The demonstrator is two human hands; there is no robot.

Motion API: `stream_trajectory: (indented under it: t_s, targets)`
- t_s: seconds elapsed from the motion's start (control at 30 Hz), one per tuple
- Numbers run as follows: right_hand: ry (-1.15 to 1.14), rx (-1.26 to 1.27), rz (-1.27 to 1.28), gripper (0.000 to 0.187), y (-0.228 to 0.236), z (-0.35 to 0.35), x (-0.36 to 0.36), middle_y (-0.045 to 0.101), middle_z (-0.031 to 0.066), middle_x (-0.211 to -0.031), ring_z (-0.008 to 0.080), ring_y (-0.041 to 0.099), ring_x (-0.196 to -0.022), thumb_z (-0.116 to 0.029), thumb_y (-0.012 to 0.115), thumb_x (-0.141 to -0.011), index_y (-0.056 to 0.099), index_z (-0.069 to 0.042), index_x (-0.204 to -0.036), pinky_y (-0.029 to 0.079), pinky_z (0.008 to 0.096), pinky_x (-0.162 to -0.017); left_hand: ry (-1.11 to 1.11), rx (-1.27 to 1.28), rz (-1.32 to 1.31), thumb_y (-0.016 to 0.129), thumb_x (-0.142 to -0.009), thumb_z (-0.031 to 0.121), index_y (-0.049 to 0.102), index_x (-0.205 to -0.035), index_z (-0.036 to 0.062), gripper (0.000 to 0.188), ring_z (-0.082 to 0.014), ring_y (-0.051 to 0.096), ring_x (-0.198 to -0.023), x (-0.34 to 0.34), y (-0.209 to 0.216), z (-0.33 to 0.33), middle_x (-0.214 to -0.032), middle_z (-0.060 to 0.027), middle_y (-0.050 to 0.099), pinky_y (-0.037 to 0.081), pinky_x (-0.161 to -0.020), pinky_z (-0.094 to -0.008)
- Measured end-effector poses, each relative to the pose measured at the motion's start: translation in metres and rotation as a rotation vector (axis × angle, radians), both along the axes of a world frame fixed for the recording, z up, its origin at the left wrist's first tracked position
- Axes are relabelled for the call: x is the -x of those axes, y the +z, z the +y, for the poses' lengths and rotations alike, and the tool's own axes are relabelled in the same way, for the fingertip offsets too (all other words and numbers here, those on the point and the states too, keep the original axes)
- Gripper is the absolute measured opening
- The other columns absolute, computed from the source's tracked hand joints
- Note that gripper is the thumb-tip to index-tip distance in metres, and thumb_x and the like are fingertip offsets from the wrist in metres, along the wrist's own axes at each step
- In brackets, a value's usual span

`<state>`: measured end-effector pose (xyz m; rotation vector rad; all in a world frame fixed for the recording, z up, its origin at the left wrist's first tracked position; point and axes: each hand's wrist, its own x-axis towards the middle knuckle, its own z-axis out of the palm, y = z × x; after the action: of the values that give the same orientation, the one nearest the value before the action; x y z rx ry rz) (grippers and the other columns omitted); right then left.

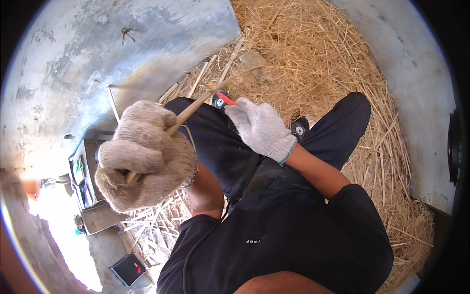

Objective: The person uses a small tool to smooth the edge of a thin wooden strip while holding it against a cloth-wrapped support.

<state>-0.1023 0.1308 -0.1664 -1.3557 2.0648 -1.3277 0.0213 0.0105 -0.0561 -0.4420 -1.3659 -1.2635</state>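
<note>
Person seated on a heap of straw (313,54) spread over a grey concrete floor (73,63), legs in dark trousers (220,142) stretched forward, dark shirt.

Left hand (144,157) in a thick beige knitted glove, raised close under the head camera. Its fingers are curled tight around a thin pale stick (196,105), likely split bamboo or cane. The lower end of the stick pokes out under the fist; the rest runs up and to the right, away from the body, toward the other hand.

Right hand (262,128) in a white knitted glove with a bluish cuff, forearm bare. Its fingers are folded around a small tool with a red part (228,101), kind of tool not clear from here; only the red tip shows beyond the glove. That tip sits just beside the stick's far section, above the left knee; contact cannot be made out.

More pale split sticks (205,73) lie in a loose bunch on the straw beyond the knees, and another scatter of them (147,220) lies on the floor by the person's left hip.

To the left, a grey metal box-like tray (93,196) with odds and ends inside, blurred. Below it, a small dark flat device (128,268) lies on the floor. Strong sun washes out the lower-left corner.
</note>
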Motion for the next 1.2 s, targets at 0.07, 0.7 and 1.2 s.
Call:
stream_trajectory:
  t_s: [0.07,0.7,1.2]
  targets:
    - [-0.045,-0.023,0.079,0.042,-0.017,-0.019,0.002,0.064,0.0268,-0.069,0.0469,0.066,-0.067,-0.041,0.047,-0.105,0.064,-0.003,-0.100,0.051,0.0558,-0.056,0.120,-0.067,0.078,0.042,-0.098,0.030,0.053,-0.065,0.0101,0.041,-0.0157,0.039,-0.043,0.002,-0.003,-0.002,-0.049,-0.0075,0.046,0.042,-0.046,-0.0356]
    - [0.228,0.251,-0.410,0.020,0.033,0.026,-0.007,0.059,0.0155,-0.071,0.0363,0.063,-0.068,-0.021,0.056,-0.103,0.059,-0.001,-0.099,0.051,0.0418,-0.064,0.499,-0.190,0.004,0.044,-0.104,0.054,0.061,-0.102,0.0039,0.053,-0.0170,0.064,-0.082,-0.030,-0.032,-0.007,-0.092,-0.0098,0.061,0.060,-0.071,-0.0319]
    - [-0.066,-0.001,0.072,0.032,-0.040,-0.032,-0.006,0.061,0.0226,-0.059,0.0443,0.063,-0.057,-0.035,0.058,-0.102,0.061,-0.003,-0.098,0.048,0.0520,-0.050,0.306,-0.084,0.208,0.057,-0.098,0.055,0.061,-0.116,0.0042,0.054,-0.0209,0.067,-0.090,-0.030,-0.052,-0.028,-0.104,-0.0106,0.065,0.061,-0.080,-0.0362]
